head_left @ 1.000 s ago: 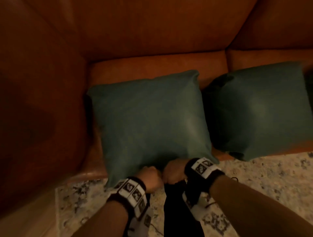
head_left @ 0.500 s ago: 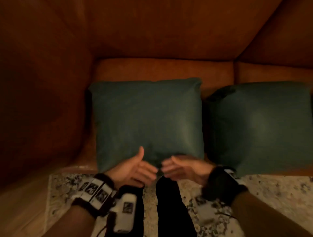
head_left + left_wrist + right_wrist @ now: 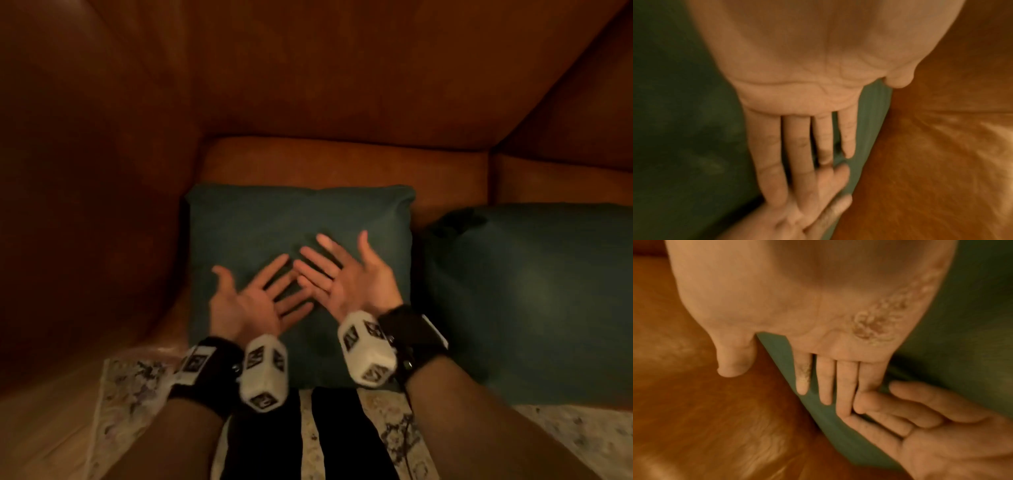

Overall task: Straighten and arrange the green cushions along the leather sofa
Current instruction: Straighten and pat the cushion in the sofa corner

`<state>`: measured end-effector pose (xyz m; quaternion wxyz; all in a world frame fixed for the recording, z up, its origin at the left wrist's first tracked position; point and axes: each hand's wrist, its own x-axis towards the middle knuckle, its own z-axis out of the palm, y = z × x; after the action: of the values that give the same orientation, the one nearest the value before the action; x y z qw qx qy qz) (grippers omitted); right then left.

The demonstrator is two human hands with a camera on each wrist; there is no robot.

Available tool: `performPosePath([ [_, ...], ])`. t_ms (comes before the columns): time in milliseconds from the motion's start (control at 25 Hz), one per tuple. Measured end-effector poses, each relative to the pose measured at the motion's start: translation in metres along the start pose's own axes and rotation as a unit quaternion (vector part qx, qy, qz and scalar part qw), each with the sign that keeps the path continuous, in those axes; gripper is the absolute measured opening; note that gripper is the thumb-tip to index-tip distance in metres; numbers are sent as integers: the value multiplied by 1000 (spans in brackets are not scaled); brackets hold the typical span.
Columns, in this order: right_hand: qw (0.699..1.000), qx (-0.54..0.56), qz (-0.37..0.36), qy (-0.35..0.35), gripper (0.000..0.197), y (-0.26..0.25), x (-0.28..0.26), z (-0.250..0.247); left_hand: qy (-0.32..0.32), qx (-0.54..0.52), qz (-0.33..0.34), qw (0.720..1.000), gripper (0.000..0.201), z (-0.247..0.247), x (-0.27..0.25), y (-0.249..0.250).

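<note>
Two cushions: green, lying side by side on the sofa [image 3: 342,161] seat.
Left cushion [image 3: 274,222]: in the seat's left corner, beside the armrest.
Right cushion [image 3: 534,294]: just beside it, reaching the seat's front edge.
Left hand [image 3: 251,303]: palm up, fingers straight and spread, above the left cushion, holding nothing.
Right hand [image 3: 346,275]: likewise palm up and spread; fingertips overlap the left hand's.
Rug [image 3: 137,380]: patterned, on the floor before the sofa.

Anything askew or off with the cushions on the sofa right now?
Mostly tidy. The left cushion sits square on the leather sofa. The right cushion has a crumpled, dented top-left corner and sits nearer the seat front. Left hand and right hand are open, palms up, holding nothing.
</note>
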<state>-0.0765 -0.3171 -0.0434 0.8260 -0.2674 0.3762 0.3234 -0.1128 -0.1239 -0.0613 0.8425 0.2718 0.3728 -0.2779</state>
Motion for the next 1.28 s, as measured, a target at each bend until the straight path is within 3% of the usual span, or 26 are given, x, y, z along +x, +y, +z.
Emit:
performPosePath([
  [40, 1000, -6, -7, 21, 74, -7, 10, 9, 69, 6, 4, 998, 101, 9, 9, 3],
  [120, 996, 46, -36, 69, 82, -26, 20, 0, 97, -27, 52, 993, 99, 1, 18, 21],
  [280, 972, 174, -123, 103, 78, -63, 5, -29, 176, -147, 134, 964, 91, -41, 10, 82],
  [360, 963, 208, -161, 61, 73, -65, 11, -14, 145, -132, 156, 968, 87, -37, 13, 101],
  [400, 965, 210, -150, 40, 68, -62, 26, 3, 115, -86, 132, 981, 86, -23, 24, 106],
  [520, 993, 104, -49, -1, 70, -37, 84, 64, 32, 51, 7, 998, 85, 31, 68, 104],
  [600, 996, 81, -17, 17, 74, -39, 111, 80, 52, 23, -13, 998, 82, 41, 94, 113],
  [800, 969, 192, -121, 96, 77, -99, 122, 19, 109, -46, 54, 992, 71, 2, 122, 166],
  [920, 951, 171, -189, 173, 68, -126, 100, -3, 150, -20, 138, 979, 64, -13, 116, 177],
  [1000, 943, 136, -222, 209, 48, -137, 79, -13, 238, 23, 205, 949, 54, -31, 102, 181],
  [1080, 943, 77, -233, 223, 22, -136, 56, -24, 307, 188, 251, 899, 40, -52, 75, 172],
  [1160, 940, -29, -223, 257, 12, -112, 36, -46, 302, 394, 206, 843, 41, -82, 45, 143],
  [1200, 929, -93, -220, 283, 20, -91, 28, -61, 279, 443, 156, 838, 46, -95, 27, 122],
  [1280, 893, -238, -210, 319, 43, -35, 6, -99, 172, 508, 57, 842, 67, -124, -15, 77],
])
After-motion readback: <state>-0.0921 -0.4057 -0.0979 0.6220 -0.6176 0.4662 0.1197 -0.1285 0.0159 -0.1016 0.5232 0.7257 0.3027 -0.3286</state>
